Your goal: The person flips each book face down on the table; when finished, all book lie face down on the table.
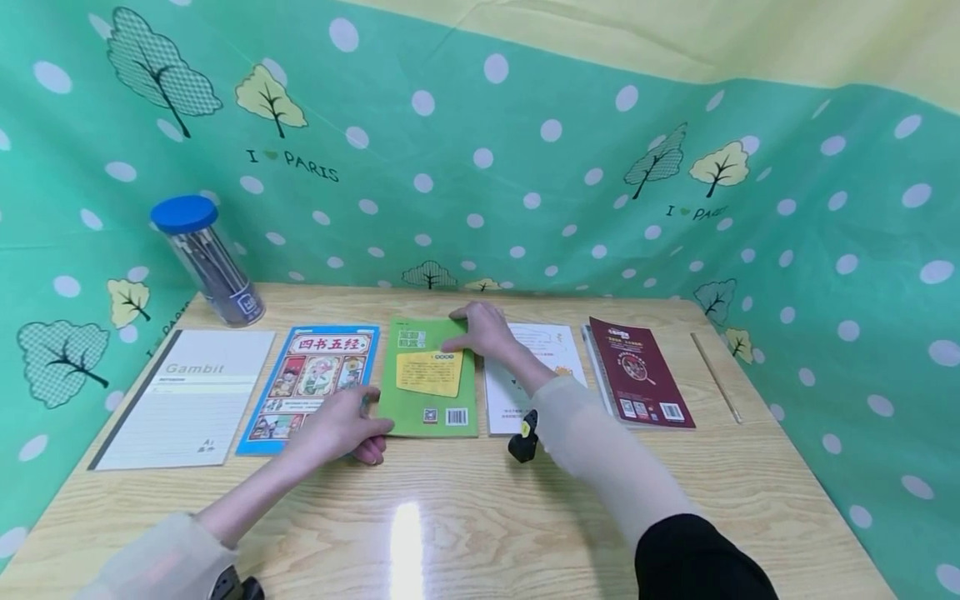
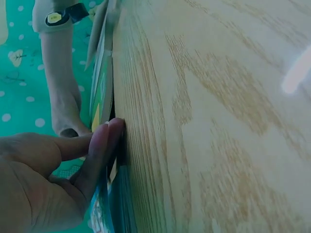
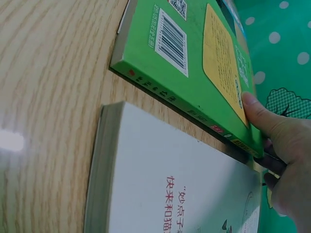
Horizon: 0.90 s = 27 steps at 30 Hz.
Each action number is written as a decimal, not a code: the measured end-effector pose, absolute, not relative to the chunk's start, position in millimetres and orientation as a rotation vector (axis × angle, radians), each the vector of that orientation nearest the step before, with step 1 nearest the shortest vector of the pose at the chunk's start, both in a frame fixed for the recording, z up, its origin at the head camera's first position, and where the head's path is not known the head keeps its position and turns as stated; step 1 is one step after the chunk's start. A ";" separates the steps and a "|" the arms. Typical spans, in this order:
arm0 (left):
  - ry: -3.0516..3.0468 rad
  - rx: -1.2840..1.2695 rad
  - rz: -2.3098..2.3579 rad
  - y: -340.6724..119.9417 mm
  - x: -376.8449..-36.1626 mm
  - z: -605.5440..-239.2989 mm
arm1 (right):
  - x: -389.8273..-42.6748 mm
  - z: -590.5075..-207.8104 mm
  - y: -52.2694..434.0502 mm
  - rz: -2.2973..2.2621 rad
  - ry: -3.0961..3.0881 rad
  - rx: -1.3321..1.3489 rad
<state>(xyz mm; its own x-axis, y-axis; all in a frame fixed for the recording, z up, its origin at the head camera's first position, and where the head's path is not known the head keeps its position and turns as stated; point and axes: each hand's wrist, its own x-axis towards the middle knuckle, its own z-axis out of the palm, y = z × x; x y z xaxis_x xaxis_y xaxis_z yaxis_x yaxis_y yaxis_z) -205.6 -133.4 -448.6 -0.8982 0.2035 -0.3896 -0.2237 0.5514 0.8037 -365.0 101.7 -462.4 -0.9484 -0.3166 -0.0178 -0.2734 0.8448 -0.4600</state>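
Observation:
A green book [image 1: 412, 414] with a yellow text panel and a barcode lies back cover up near the middle of the row. At its lower left corner my left hand [image 1: 347, 425] pinches the edge between thumb and fingers, partly over the blue comic-style book [image 1: 262, 408]. My right hand [image 1: 486, 331] grips the far right edge; in the right wrist view its thumb presses on the cover and the other fingers tuck under the spine of the green book [image 3: 194, 94]. A white book [image 3: 155, 160] sits close beside that spine, on the right.
A Gambit notebook [image 1: 187, 408] lies at the far left, with a blue-lidded clear tube of pencils [image 1: 217, 271] behind it. On the right are a maroon book [image 1: 648, 383] over another book and a thin stick [image 1: 716, 375]. A polka-dot cloth [image 1: 450, 208] hangs behind the table.

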 end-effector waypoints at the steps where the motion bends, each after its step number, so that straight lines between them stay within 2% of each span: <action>1: 2.358 -0.017 1.294 -132.5 -205.9 -448.7 | -364.9 -462.9 101.7 -0.707 2.932 -0.471; 14: 2.406 -0.013 1.224 -127.6 -206.6 -447.8 | -364.2 -463.2 102.1 -0.657 2.952 -0.516; 27: 2.522 0.097 1.145 -132.2 -205.7 -445.5 | -364.7 -451.6 96.7 -0.722 2.882 -0.497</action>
<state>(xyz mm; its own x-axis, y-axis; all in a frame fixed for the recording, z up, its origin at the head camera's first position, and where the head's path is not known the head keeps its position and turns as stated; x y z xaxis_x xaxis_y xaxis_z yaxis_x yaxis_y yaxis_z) -205.7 -132.2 -445.5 -0.9299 0.2112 -0.3013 -0.0880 0.6676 0.7393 -364.7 96.7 -451.6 -0.9375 -0.3451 -0.0443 -0.2836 0.8315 -0.4777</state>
